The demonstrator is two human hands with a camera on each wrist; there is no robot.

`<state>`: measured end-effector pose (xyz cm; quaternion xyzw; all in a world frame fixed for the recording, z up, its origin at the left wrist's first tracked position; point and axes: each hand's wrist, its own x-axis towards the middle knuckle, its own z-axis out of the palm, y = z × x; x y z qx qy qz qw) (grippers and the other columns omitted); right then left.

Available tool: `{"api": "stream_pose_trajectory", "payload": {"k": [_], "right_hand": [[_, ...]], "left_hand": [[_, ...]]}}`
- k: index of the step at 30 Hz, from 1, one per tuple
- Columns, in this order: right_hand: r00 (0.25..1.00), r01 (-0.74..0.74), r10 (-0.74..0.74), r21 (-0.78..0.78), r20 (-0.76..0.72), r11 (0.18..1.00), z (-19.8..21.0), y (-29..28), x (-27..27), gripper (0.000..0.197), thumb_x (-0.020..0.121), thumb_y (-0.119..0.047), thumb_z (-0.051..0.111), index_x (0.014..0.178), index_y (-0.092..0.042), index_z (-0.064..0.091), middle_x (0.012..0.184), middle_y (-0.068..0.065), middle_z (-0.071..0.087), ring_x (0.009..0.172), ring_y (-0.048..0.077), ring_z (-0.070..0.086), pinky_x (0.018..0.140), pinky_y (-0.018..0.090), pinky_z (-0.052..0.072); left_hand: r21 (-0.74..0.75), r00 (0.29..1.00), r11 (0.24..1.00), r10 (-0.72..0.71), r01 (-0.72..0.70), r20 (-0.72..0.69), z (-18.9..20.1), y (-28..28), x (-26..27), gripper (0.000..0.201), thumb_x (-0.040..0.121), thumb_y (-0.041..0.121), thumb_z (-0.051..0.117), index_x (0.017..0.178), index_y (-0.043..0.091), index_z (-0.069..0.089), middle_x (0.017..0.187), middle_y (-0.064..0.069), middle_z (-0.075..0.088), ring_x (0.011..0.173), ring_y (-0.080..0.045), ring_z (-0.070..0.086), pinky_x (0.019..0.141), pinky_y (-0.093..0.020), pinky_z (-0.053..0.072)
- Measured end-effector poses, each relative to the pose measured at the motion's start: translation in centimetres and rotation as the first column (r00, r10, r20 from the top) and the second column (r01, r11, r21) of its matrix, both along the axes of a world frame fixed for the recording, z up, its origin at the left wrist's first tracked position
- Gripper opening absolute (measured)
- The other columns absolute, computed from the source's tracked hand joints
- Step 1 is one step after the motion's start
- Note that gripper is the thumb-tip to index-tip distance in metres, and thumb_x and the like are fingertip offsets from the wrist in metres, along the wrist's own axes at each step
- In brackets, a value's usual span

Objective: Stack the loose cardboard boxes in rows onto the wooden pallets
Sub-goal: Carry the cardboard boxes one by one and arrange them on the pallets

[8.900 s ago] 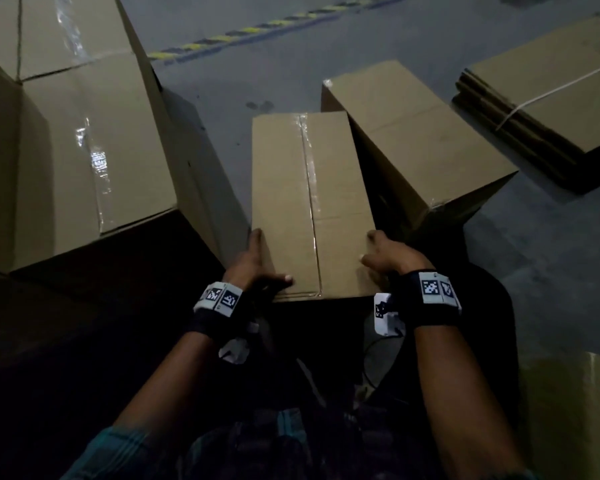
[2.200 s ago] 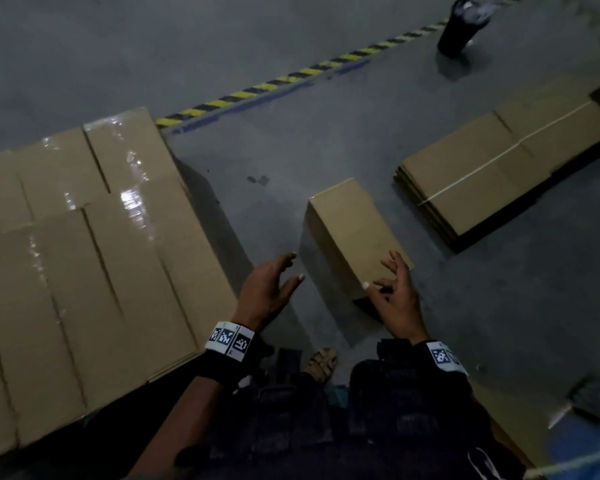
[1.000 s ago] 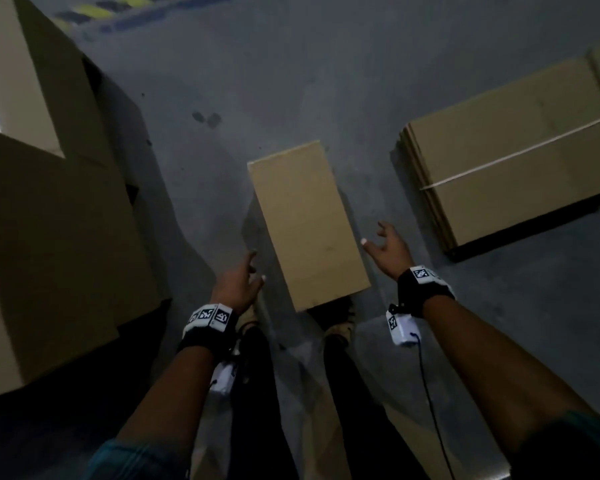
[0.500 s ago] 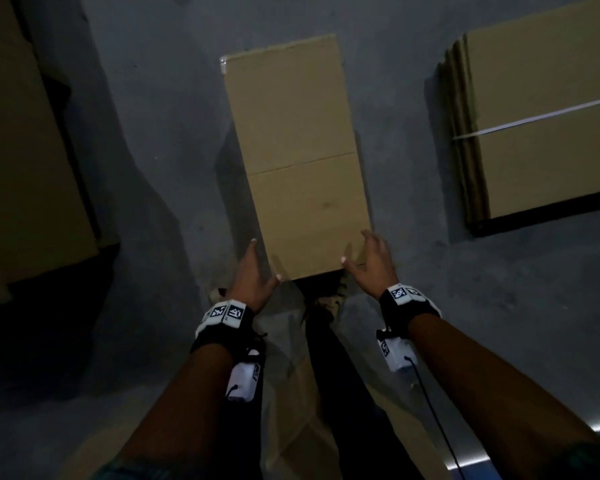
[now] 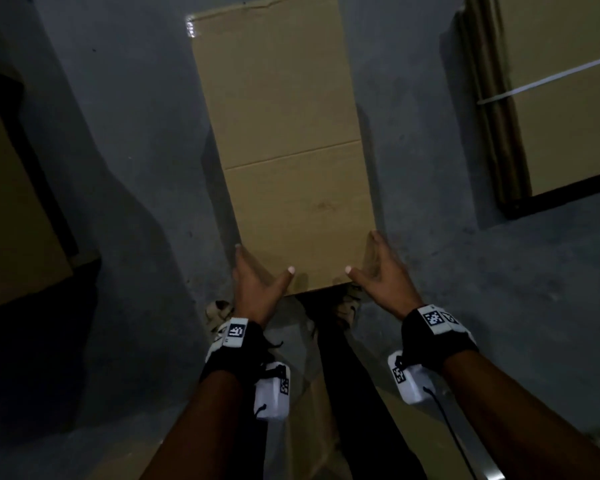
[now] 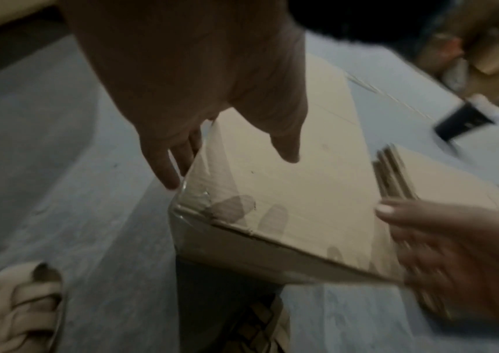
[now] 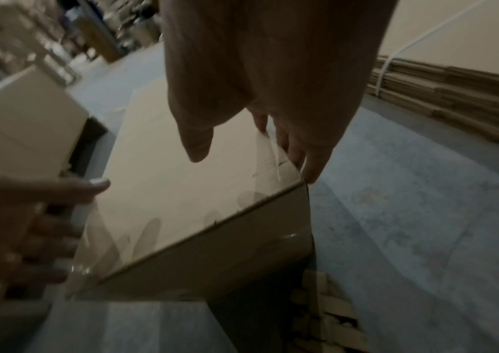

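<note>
The loose cardboard box (image 5: 284,143) lies on the grey floor (image 5: 118,140) at the person's feet; left hand (image 5: 257,282) and right hand (image 5: 381,275) clasp its near corners, fingers along the sides, thumbs on top (lift not yet begun). Held at one end only, it could tip and slip free
</note>
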<state>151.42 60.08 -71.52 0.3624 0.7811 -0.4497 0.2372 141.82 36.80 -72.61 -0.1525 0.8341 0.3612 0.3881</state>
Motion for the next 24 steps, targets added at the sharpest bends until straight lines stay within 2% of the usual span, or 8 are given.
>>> {"api": "stream_pose_trajectory", "payload": {"k": [2, 5, 9, 12, 14, 18, 21, 24], "right_hand": [[1.0, 0.024, -0.025, -0.071, -0.008, 0.997, 0.0, -1.1, 0.0, 0.089, 0.086, -0.041, 0.072, 0.155, -0.02, 0.02, 0.158, 0.003, 0.029, 0.144, 0.016, 0.03, 0.117, 0.032, 0.028], [0.999, 0.048, -0.052, -0.18, -0.018, 0.982, -0.2, -2.8, -0.5, 0.09, 0.087, -0.045, 0.069, 0.156, -0.022, 0.017, 0.157, 0.001, 0.031, 0.142, 0.014, 0.032, 0.117, 0.035, 0.03], [1.0, 0.012, -0.016, -0.231, -0.016, 0.973, -0.5, -5.3, -0.9, 0.091, 0.09, -0.045, 0.065, 0.157, -0.019, 0.01, 0.162, 0.002, 0.019, 0.148, 0.016, 0.018, 0.12, 0.037, 0.022], [0.996, 0.085, -0.084, -0.133, 0.018, 0.987, -0.4, -6.6, -0.5, 0.084, 0.091, -0.049, 0.06, 0.156, -0.017, 0.017, 0.164, 0.006, 0.009, 0.151, 0.017, 0.003, 0.122, 0.043, 0.017], [0.985, 0.169, -0.17, -0.107, -0.005, 0.98, 0.1, -6.9, -0.1, 0.083, 0.09, -0.059, 0.054, 0.155, -0.019, 0.021, 0.163, 0.004, 0.013, 0.151, 0.016, 0.008, 0.122, 0.043, 0.018], [0.935, 0.326, -0.34, -0.137, -0.097, 0.935, 2.2, -6.0, -0.4, 0.077, 0.092, -0.059, 0.043, 0.156, -0.023, 0.019, 0.161, 0.0, 0.024, 0.146, 0.013, 0.025, 0.119, 0.034, 0.024], [0.89, 0.39, -0.415, -0.152, -0.191, 0.908, 3.5, -4.6, -1.1, 0.082, 0.087, -0.073, 0.041, 0.154, -0.033, 0.017, 0.16, -0.004, 0.027, 0.144, 0.009, 0.029, 0.117, 0.037, 0.03], [0.901, 0.352, -0.352, -0.048, -0.254, 0.935, 4.1, -2.5, -1.4, 0.077, 0.092, -0.056, 0.055, 0.154, -0.031, 0.015, 0.159, -0.002, 0.029, 0.143, 0.01, 0.031, 0.116, 0.035, 0.031]], "left_hand": [[0.0, 0.996, 0.996, 0.086, -0.086, -0.033, -0.1, -1.3, -0.9, 0.121, 0.059, 0.074, 0.076, 0.152, 0.028, 0.013, 0.157, -0.005, 0.029, 0.142, -0.023, 0.032, 0.115, -0.045, 0.034], [-0.022, 0.988, 0.994, 0.101, -0.104, -0.117, 1.1, -2.6, -3.8, 0.118, 0.059, 0.069, 0.075, 0.152, 0.022, 0.019, 0.154, -0.006, 0.032, 0.138, -0.021, 0.036, 0.112, -0.041, 0.037], [-0.026, 0.956, 0.999, 0.013, -0.022, -0.295, 3.8, -2.7, -6.9, 0.065, 0.082, 0.04, 0.075, 0.137, 0.017, 0.049, 0.127, -0.006, 0.051, 0.112, -0.019, 0.054, 0.09, -0.029, 0.046], [-0.003, 0.932, 0.998, -0.057, 0.06, -0.357, 4.9, -1.5, -6.7, 0.055, 0.087, 0.05, 0.065, 0.134, 0.024, 0.055, 0.117, -0.007, 0.06, 0.096, -0.017, 0.063, 0.082, -0.036, 0.055], [0.068, 0.923, 0.995, -0.037, 0.069, -0.382, 5.3, -0.4, -5.4, 0.046, 0.09, 0.051, 0.058, 0.128, 0.026, 0.06, 0.108, -0.005, 0.063, 0.086, -0.014, 0.066, 0.076, -0.04, 0.058], [0.243, 0.947, 0.967, 0.007, 0.075, -0.32, 5.5, 3.1, -2.4, 0.041, 0.096, 0.046, 0.046, 0.114, 0.018, 0.07, 0.106, 0.003, 0.072, 0.097, -0.009, 0.067, 0.084, -0.038, 0.056], [0.381, 0.975, 0.924, 0.052, 0.034, -0.215, 5.3, 5.5, -1.0, 0.036, 0.098, 0.047, 0.043, 0.111, 0.025, 0.069, 0.093, 0.001, 0.074, 0.088, -0.015, 0.071, 0.078, -0.037, 0.058], [0.354, 0.973, 0.935, 0.078, 0.004, -0.216, 4.7, 6.5, -1.0, 0.033, 0.101, 0.04, 0.045, 0.117, 0.021, 0.066, 0.098, 0.0, 0.073, 0.092, -0.011, 0.069, 0.079, -0.032, 0.056]]}}
